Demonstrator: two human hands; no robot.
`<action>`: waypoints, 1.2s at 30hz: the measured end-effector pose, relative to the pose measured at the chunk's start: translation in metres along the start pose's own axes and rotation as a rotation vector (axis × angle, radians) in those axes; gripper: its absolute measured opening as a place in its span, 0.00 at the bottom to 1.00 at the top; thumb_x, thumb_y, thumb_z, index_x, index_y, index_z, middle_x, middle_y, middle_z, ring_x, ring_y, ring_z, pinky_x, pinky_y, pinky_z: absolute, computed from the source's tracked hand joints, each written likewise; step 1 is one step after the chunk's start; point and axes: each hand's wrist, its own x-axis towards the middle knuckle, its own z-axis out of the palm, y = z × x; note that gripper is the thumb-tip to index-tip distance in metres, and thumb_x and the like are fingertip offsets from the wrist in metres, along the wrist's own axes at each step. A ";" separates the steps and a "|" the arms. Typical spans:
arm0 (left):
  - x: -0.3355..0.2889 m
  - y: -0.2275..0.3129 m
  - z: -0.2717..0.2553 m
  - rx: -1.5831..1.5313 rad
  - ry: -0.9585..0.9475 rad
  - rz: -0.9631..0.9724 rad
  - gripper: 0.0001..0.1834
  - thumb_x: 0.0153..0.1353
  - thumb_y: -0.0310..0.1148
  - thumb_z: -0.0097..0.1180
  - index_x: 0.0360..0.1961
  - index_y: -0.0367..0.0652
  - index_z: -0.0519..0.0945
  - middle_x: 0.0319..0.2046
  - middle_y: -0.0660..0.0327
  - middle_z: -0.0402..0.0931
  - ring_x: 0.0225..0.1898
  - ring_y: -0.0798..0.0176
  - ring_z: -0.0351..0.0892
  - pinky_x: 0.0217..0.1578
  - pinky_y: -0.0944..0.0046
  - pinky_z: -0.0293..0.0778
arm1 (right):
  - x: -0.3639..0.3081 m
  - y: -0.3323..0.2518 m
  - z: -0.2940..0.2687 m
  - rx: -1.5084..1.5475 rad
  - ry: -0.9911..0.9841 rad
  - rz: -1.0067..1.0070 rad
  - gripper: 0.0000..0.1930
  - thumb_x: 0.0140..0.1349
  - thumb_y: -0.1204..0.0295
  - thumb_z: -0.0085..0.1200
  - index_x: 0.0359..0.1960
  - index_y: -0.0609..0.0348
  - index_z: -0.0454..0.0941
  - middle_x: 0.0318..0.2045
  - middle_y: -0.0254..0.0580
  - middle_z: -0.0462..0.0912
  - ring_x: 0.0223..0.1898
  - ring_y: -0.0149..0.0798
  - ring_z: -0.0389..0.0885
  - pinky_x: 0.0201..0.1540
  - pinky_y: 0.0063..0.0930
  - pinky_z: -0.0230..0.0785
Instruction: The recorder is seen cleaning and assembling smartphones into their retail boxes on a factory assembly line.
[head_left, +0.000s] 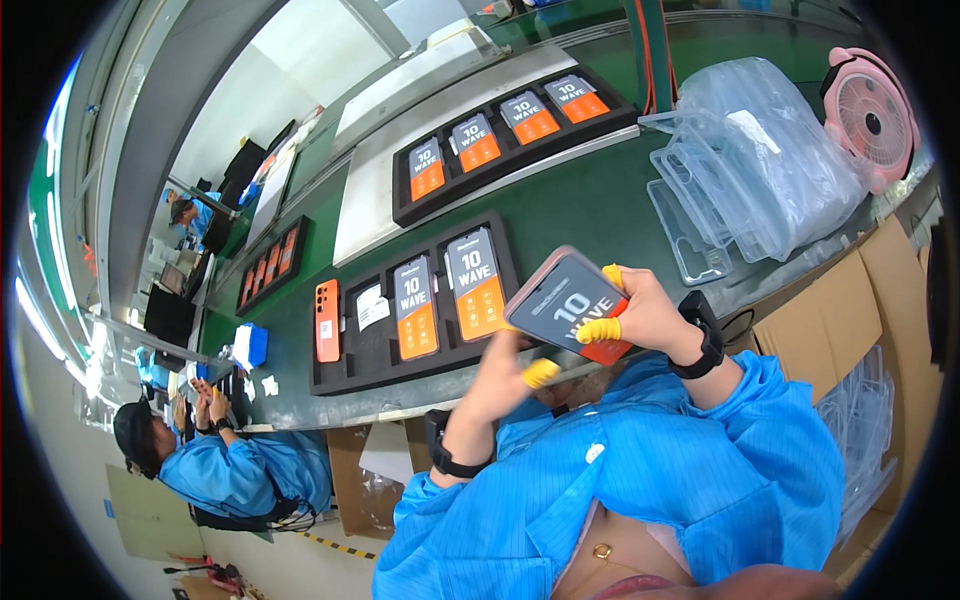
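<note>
My right hand (645, 312) is closed around a smartphone (562, 300) with a grey and orange printed film on its front. The phone is tilted, held above the table's near edge. Yellow finger covers show on its thumb and a finger. Slightly blurred, my left hand (497, 378) is at the phone's lower left corner, its yellow-covered thumb apart from the fingers; whether it touches the phone is unclear. Left of the phone lies a black foam tray (375, 378) with two film-fronted phones (415, 305) and an orange phone (327, 320), back up with a white label.
Behind, a second black tray (500, 172) holds several similar phones on a metal plate (362, 200). Clear plastic trays in a bag (745, 160) and a pink fan (872, 122) stand at right. Cardboard boxes (825, 300) are below. A co-worker in blue (240, 470) sits left.
</note>
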 end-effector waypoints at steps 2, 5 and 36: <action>-0.001 0.009 0.027 0.092 -0.116 0.149 0.34 0.51 0.42 0.56 0.54 0.35 0.58 0.50 0.55 0.63 0.51 0.57 0.64 0.50 0.60 0.62 | -0.001 -0.003 0.009 0.554 0.038 0.069 0.20 0.35 0.70 0.68 0.31 0.61 0.75 0.26 0.33 0.77 0.30 0.28 0.75 0.36 0.22 0.67; -0.001 0.016 0.046 -0.118 -0.131 -0.093 0.25 0.52 0.36 0.54 0.49 0.36 0.65 0.45 0.52 0.69 0.46 0.54 0.70 0.43 0.59 0.66 | -0.006 -0.005 0.014 0.605 0.001 0.021 0.21 0.36 0.73 0.68 0.35 0.62 0.74 0.31 0.34 0.77 0.33 0.27 0.75 0.38 0.21 0.68; -0.057 -0.055 -0.235 0.680 0.128 -1.120 0.24 0.56 0.49 0.45 0.37 0.35 0.73 0.26 0.52 0.76 0.29 0.54 0.77 0.32 0.60 0.70 | 0.019 0.045 -0.014 -0.341 0.179 0.050 0.16 0.54 0.72 0.51 0.44 0.66 0.67 0.35 0.50 0.72 0.36 0.46 0.72 0.39 0.31 0.66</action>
